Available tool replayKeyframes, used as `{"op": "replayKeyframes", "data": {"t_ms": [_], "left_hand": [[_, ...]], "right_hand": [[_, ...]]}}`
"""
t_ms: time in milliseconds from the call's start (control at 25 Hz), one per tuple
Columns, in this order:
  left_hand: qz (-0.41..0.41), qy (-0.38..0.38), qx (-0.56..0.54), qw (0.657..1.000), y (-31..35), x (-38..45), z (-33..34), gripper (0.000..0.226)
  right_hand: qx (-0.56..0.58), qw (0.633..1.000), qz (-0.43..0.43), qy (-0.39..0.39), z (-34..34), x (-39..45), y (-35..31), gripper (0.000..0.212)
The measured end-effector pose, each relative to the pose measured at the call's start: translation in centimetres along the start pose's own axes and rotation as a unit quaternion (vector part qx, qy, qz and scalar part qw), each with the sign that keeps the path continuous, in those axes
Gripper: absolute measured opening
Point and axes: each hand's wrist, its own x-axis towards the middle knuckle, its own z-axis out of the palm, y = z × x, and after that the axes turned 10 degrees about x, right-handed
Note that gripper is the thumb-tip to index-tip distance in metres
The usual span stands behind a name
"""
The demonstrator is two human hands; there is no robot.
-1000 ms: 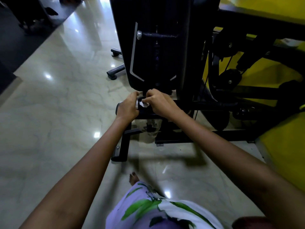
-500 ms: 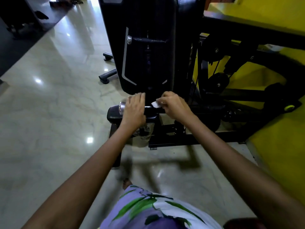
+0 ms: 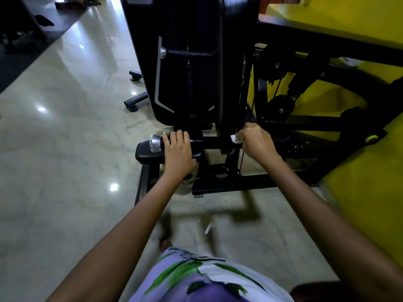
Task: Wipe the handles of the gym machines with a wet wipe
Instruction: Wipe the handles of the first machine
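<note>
**gymrat_01:** which way does the handle (image 3: 214, 142) run from where they're standing?

**wipe_guy:** Straight across, left to right, low down in front of the machine (image 3: 187, 62). Chrome cap (image 3: 155, 143) marks its left end. Left hand (image 3: 177, 152) lies over the bar just beside that cap, fingers fairly straight on top, steadying it I'd guess. Right hand (image 3: 257, 143) is curled around the bar well apart from it, pinching the wet wipe (image 3: 235, 139) against the handle.

**gymrat_01:** so the next stroke?

**wipe_guy:** Probably along that axis. The right hand's got the wipe, so it's the one to slide along the bare stretch between the hands.
</note>
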Motion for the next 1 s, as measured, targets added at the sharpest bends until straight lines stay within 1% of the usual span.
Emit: {"op": "replayKeyframes", "data": {"t_ms": [40, 160, 280, 360, 480, 520, 560, 640, 680, 760, 800, 880, 960, 1000], "left_hand": [[0.0, -0.016, -0.004, 1.0, 0.4, 0.1, -0.2, 0.082], [0.031, -0.005, 0.003, 0.999, 1.0, -0.6, 0.0, 0.083], [0.032, 0.017, -0.017, 0.999, 0.4, -1.0, 0.1, 0.076], [0.024, 0.006, -0.015, 1.0, 0.6, -1.0, -0.3, 0.078], [-0.003, -0.053, 0.022, 0.998, 2.5, -0.3, -1.4, 0.09], [-0.016, -0.07, 0.019, 0.997, 3.1, -0.1, -1.8, 0.094], [-0.025, -0.081, 0.014, 0.996, 3.6, 0.1, -2.1, 0.096], [-0.022, -0.083, 0.023, 0.996, 3.6, 0.0, -2.0, 0.093], [-0.014, -0.074, 0.033, 0.997, 3.4, -0.1, -1.7, 0.09], [-0.002, -0.052, 0.043, 0.998, 2.8, -0.4, -1.2, 0.084], [0.001, -0.045, 0.041, 0.998, 2.7, -0.3, -1.0, 0.083], [-0.003, -0.04, 0.036, 0.999, 2.8, -0.3, -1.0, 0.082], [-0.01, -0.043, 0.039, 0.998, 3.1, -0.4, -0.9, 0.083], [-0.013, -0.044, 0.04, 0.998, 3.2, -0.4, -0.9, 0.083]], "right_hand": [[0.012, 1.0, -0.015, 0.001, 0.4, 0.1, -1.4, 0.031], [0.04, 0.995, -0.091, -0.002, 2.0, -0.5, -4.2, 0.03], [0.023, 0.993, -0.114, -0.005, 1.8, -1.5, -2.3, 0.031], [0.013, 0.995, -0.097, 0.014, 1.1, -2.0, 1.0, 0.032], [-0.002, 0.998, 0.02, 0.055, 0.4, -2.1, 4.2, 0.036], [0.009, 0.997, 0.032, 0.063, 0.4, -2.1, 4.0, 0.034], [0.015, 0.998, 0.024, 0.058, 0.4, -2.1, 3.3, 0.032], [0.007, 0.999, -0.026, 0.032, 0.7, -2.5, 2.2, 0.026], [0.007, 0.998, -0.048, 0.026, 0.8, -2.6, 2.4, 0.027], [0.002, 0.998, -0.051, 0.037, -0.2, -2.4, 3.9, 0.03], [-0.023, 0.998, -0.036, 0.037, -0.9, -2.1, 5.1, 0.029], [-0.067, 0.996, 0.046, 0.02, -2.4, -1.5, 7.5, 0.022], [-0.042, 0.99, 0.131, 0.039, -3.3, -0.9, 8.8, 0.019], [-0.025, 0.987, 0.15, 0.052, -3.3, -0.7, 8.7, 0.018]]}}
